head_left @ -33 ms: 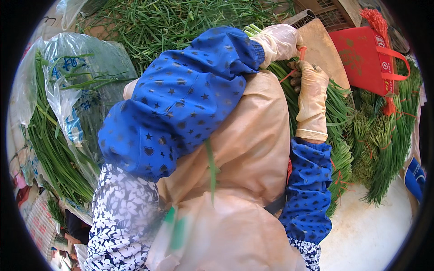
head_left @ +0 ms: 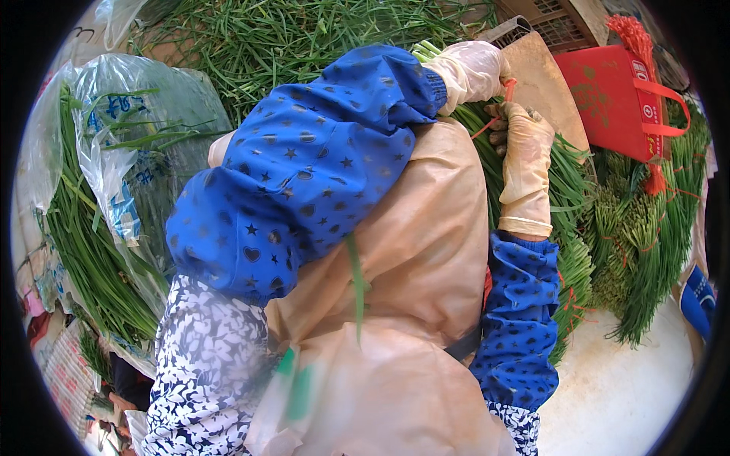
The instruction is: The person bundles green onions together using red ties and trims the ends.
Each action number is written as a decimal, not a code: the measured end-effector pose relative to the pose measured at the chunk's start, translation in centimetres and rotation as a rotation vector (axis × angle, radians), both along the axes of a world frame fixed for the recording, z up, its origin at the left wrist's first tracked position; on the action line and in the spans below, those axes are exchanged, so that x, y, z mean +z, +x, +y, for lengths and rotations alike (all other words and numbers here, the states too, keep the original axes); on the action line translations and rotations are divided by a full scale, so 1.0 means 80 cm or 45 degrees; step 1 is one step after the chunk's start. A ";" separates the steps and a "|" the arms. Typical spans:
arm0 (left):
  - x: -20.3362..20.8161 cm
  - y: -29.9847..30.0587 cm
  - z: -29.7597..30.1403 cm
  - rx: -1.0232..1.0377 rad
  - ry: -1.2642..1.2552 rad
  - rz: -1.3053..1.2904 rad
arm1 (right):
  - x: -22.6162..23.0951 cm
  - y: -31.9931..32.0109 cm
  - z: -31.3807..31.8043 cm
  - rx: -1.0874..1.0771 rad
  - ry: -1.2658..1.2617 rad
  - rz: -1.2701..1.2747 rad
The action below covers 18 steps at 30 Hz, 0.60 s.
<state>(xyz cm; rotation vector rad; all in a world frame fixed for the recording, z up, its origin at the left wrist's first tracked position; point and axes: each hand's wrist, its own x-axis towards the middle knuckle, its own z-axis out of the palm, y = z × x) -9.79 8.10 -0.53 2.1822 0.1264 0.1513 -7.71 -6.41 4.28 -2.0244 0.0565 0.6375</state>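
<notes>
Both my hands wear pale, thin gloves and are close together at the upper right. My left hand (head_left: 475,70) is closed, its fingers pinching a red tie (head_left: 509,90). Just below it, my right hand (head_left: 525,140) has its dark-tipped fingers curled closed on the same tie. Beneath them lies a bunch of long green leaves (head_left: 473,118), like garlic chives, with the tie across it. Its pale stalk ends (head_left: 426,51) poke out beyond my left wrist. The underside of the bunch is hidden by my hands and by my beige apron (head_left: 433,190).
Loose green leaves (head_left: 266,45) are heaped at the far side. At left, a clear plastic bag (head_left: 186,99) stands by more long leaves (head_left: 91,251). On the right are a tan board (head_left: 544,83), a red bag (head_left: 601,91), red ties (head_left: 633,38) and tied bunches (head_left: 646,251).
</notes>
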 end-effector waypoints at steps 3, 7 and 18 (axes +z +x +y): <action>0.004 -0.001 -0.006 0.032 -0.009 0.009 | 0.008 -0.004 -0.007 0.005 0.010 0.006; 0.006 -0.003 -0.006 0.027 -0.023 -0.017 | 0.005 -0.010 -0.012 -0.007 0.046 -0.016; 0.004 -0.001 -0.008 0.020 0.079 -0.035 | 0.002 -0.014 -0.010 -0.020 0.041 -0.068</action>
